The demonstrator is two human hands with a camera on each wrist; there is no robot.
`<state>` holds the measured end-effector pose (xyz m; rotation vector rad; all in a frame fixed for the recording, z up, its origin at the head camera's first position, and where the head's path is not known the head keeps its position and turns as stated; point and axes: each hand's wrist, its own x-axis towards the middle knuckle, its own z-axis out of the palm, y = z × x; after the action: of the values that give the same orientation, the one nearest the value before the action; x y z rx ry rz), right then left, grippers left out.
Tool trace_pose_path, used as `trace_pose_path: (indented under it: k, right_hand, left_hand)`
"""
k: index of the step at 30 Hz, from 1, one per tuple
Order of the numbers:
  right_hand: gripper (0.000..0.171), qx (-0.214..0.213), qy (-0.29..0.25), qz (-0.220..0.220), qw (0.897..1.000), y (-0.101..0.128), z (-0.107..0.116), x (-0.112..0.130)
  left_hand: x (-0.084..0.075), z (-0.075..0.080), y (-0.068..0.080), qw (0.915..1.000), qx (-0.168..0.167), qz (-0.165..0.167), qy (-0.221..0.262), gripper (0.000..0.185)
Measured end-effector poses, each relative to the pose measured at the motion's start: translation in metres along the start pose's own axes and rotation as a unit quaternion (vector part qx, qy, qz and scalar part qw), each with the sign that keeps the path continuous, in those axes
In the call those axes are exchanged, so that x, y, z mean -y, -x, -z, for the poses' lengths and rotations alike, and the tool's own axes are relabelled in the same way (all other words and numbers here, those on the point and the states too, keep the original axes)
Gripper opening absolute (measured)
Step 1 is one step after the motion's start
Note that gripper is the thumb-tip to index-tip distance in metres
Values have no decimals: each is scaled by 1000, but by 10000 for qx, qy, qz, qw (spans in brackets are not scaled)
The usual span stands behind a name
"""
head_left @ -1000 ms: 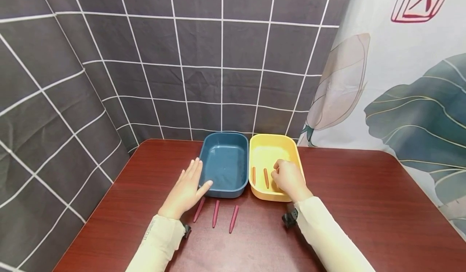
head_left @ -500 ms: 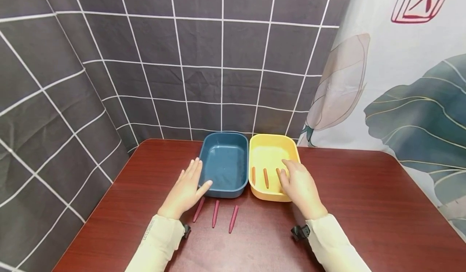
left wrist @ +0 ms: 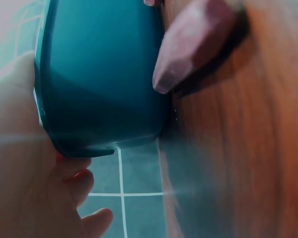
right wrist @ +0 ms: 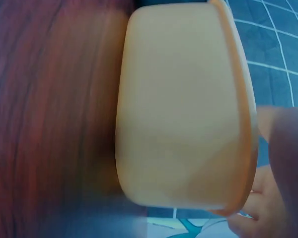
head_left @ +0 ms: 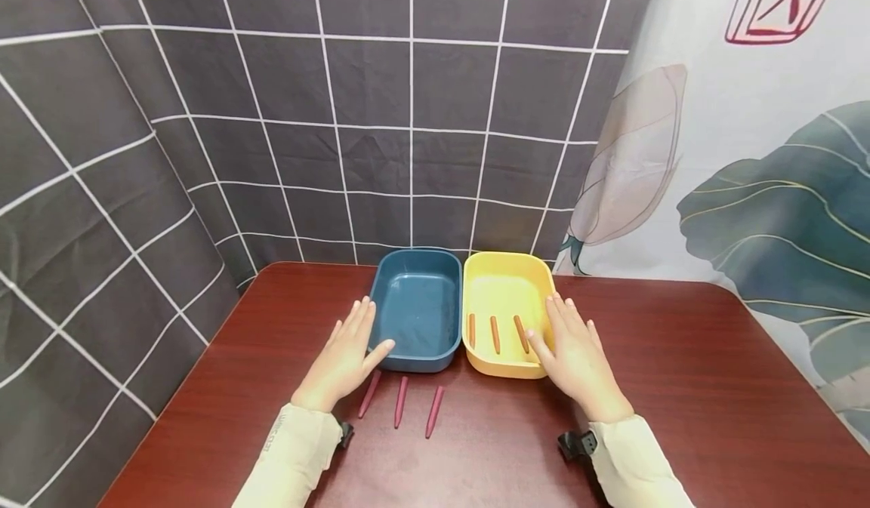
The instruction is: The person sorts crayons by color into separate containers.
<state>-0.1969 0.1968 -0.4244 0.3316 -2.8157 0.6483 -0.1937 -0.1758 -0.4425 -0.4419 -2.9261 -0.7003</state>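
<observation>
In the head view my left hand (head_left: 342, 361), fingers stretched, lies along the left rim of a blue plastic bin (head_left: 416, 363), thumb at its near corner. The left wrist view has that hand (left wrist: 17, 153) at the bin's rim. My right hand (head_left: 579, 361) rests with straight fingers at the right rim of a yellow bin (head_left: 506, 368); its thumb reaches over the near corner. Inside lie three orange-brown crayons (head_left: 495, 334), roughly side by side. Three dark red crayons (head_left: 400, 402) lie on the table before the blue bin, the leftmost partly under the left hand's edge.
Both bins stand side by side near the back of a reddish-brown wooden table (head_left: 652, 387). A dark grid-patterned cloth (head_left: 367, 78) hangs behind and at the left. A white curtain (head_left: 714, 213) with leaf prints hangs at the right.
My right hand has let go of the rightmost orange-brown crayon inside the yellow bin, opened, and moved right to that bin's rim. The left hand stays in place.
</observation>
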Motion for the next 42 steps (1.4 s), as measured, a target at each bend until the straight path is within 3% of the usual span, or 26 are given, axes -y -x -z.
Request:
trace_pose_path:
  k: [7,16,19,26,34,39,42]
  right_hand:
    - [75,510,232,-139,9983,1,0,-7]
    - [78,590,264,-182,9977,2,0,-12]
    - [80,606,234,-211,9977,2,3,-10]
    - [84,772,221,-246,9965,1,5,-12]
    - [84,799,133,-291,9963,2,8,-13]
    - [82,718,42,-265,9971,2,8,-14]
    - [83,744,26,-270,9969,1,6,-16]
  left_hand:
    - [-1,6,2,9998,-88,-30,-151,78]
    - [-16,33,6,9954,-707,-3,-653,70]
    - [-22,42,9,9952,-743,183,-616,70]
    - [-29,51,19,9934,126,1108,-253,68]
    - [-24,37,16,9870,1197,1056,-164,29]
    - [-25,25,15,9848,1416,1002,93,32]
    - [-27,20,16,9835,1390,1150,145,35]
